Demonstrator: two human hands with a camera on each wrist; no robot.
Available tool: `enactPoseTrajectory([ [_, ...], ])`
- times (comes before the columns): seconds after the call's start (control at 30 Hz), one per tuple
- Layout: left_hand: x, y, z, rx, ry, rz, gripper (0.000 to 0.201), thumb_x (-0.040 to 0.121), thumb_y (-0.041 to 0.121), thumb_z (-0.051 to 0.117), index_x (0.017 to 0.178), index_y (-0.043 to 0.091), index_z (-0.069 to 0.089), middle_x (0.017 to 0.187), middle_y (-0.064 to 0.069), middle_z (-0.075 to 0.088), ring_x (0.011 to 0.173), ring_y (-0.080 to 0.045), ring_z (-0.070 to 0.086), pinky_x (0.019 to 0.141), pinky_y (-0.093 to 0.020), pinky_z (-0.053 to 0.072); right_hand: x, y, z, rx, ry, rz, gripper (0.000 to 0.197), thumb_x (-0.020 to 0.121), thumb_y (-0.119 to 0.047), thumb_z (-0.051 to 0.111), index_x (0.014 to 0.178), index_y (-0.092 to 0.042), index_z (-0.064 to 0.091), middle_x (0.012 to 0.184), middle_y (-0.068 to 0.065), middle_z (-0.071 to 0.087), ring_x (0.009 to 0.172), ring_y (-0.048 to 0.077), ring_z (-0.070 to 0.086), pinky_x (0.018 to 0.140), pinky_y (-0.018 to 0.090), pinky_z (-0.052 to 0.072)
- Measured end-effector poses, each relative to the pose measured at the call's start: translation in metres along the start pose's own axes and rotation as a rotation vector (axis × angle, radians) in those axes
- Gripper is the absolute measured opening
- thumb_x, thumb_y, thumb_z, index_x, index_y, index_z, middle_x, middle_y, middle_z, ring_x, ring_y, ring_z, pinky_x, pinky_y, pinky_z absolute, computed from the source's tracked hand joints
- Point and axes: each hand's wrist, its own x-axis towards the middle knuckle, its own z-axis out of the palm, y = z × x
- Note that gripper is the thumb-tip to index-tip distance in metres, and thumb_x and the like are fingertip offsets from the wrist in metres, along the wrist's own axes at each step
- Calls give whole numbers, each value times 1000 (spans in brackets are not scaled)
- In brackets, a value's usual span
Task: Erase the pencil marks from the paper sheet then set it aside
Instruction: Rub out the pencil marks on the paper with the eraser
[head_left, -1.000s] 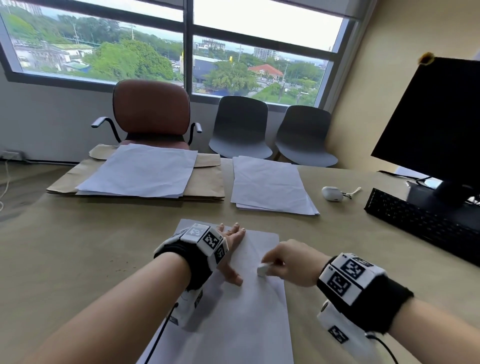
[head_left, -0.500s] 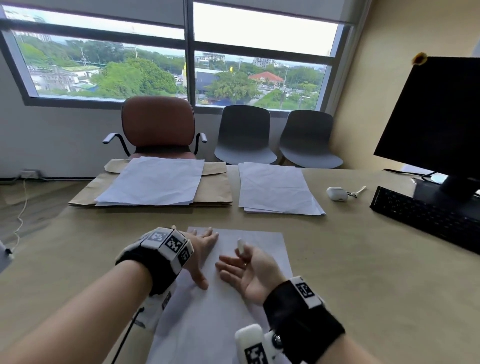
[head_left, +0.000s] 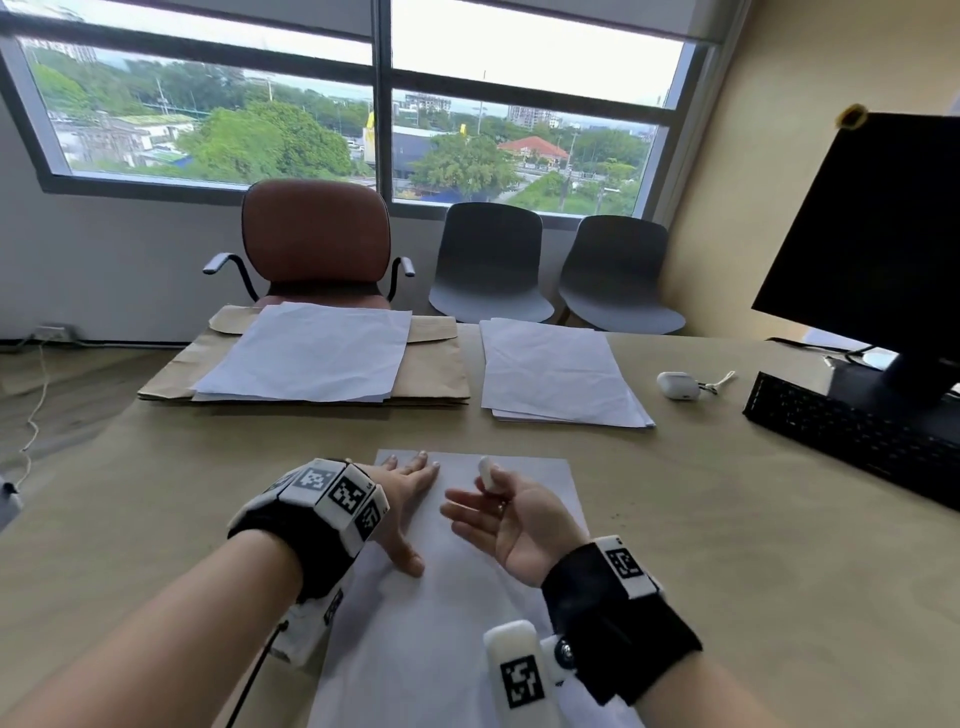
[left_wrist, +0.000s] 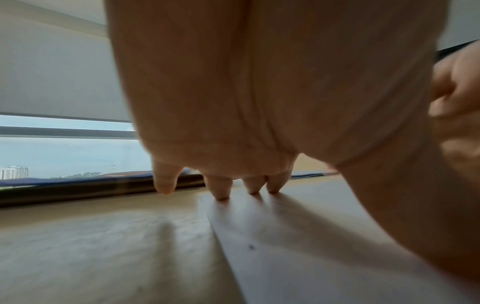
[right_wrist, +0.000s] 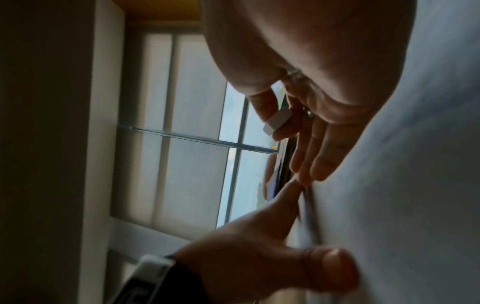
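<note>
A white paper sheet (head_left: 447, 623) lies on the tan table in front of me. My left hand (head_left: 405, 493) lies flat on its upper left part, with straight fingers pressing it down; the left wrist view shows the fingertips (left_wrist: 221, 193) on the sheet's (left_wrist: 298, 246) far edge. My right hand (head_left: 498, 509) hovers over the sheet's upper middle, palm turned up and to the left. Its thumb and forefinger pinch a small white eraser (head_left: 487, 472), while the other fingers stretch out loosely. The right wrist view shows the eraser (right_wrist: 278, 121) held clear of the paper (right_wrist: 415, 185).
Beyond the sheet lie a paper stack on brown envelopes (head_left: 306, 353) to the left and another paper stack (head_left: 556, 374) to the right. A white earbud case (head_left: 675, 385), a black keyboard (head_left: 852, 436) and a monitor (head_left: 872, 234) stand on the right. Three chairs face the far edge.
The right hand has lifted the eraser off the paper and rolled from knuckles-up to palm-up. The left hand stays pressed on the sheet.
</note>
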Motion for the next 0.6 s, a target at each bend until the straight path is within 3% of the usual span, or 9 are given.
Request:
enactPoseTrajectory([
  [0.1, 0, -1, 1, -2, 6, 9, 117, 74, 51, 71, 149, 22, -15, 157, 7, -18, 147, -21, -7, 115, -50, 6, 19, -13, -25, 49, 396, -227, 32, 92, -20, 34, 64, -10, 43, 49, 6, 61, 62, 28, 59, 49, 24, 48],
  [0.17, 0, -1, 2, 0, 7, 12, 117, 75, 51, 70, 149, 22, -15, 157, 7, -18, 147, -21, -7, 116, -48, 6, 26, -30, -45, -20, 810, -446, 35, 87, -33, 37, 71, -5, 51, 60, 10, 59, 75, 28, 52, 62, 32, 44],
  [0.2, 0, 0, 2, 5, 9, 14, 117, 75, 51, 70, 149, 22, -15, 157, 7, -18, 147, -21, -7, 116, -47, 6, 26, -36, -51, -2, 912, -523, 34, 85, -35, 40, 74, -6, 54, 72, 14, 56, 73, 27, 54, 61, 32, 44],
  [0.23, 1, 0, 2, 7, 9, 15, 117, 75, 51, 70, 149, 22, -16, 157, 7, -18, 147, -22, -7, 117, -46, 6, 23, -39, -52, 82, 869, -568, 30, 86, -33, 42, 74, -8, 53, 75, 16, 54, 62, 24, 58, 54, 28, 45],
  [0.3, 3, -2, 2, 3, 2, 18, 118, 74, 51, 71, 149, 21, -16, 157, 6, -19, 147, -23, -8, 117, -46, 6, 13, -34, -40, 285, 521, -479, 28, 92, -26, 42, 68, -12, 48, 64, 14, 58, 41, 13, 60, 42, 18, 47],
  [0.37, 4, -2, 2, 1, -7, 20, 119, 74, 51, 71, 148, 22, -17, 157, 6, -20, 147, -23, -8, 117, -46, 6, 1, -18, -28, 262, 196, -239, 33, 94, -24, 40, 63, -13, 45, 56, 9, 66, 45, 16, 65, 47, 21, 53],
  [0.43, 5, -3, 2, -8, -8, 20, 119, 74, 51, 71, 148, 22, -17, 157, 7, -20, 147, -22, -9, 117, -46, 6, -3, -6, -26, 163, 80, -82, 33, 94, -22, 38, 64, -11, 46, 56, 10, 69, 50, 21, 68, 48, 25, 55],
  [0.5, 5, -3, 2, -21, -4, 25, 119, 74, 50, 71, 148, 23, -17, 157, 7, -20, 146, -21, -10, 117, -46, 5, -4, -10, -32, 205, 192, -100, 35, 94, -19, 35, 61, -12, 42, 51, 10, 65, 46, 21, 65, 45, 24, 52],
  [0.6, 5, -3, 4, -25, 6, 28, 118, 74, 50, 71, 148, 22, -17, 157, 7, -20, 146, -22, -10, 117, -46, 6, -1, -35, -53, 227, 607, -378, 32, 90, -19, 39, 59, -14, 41, 58, 5, 50, 51, 17, 50, 49, 26, 40],
])
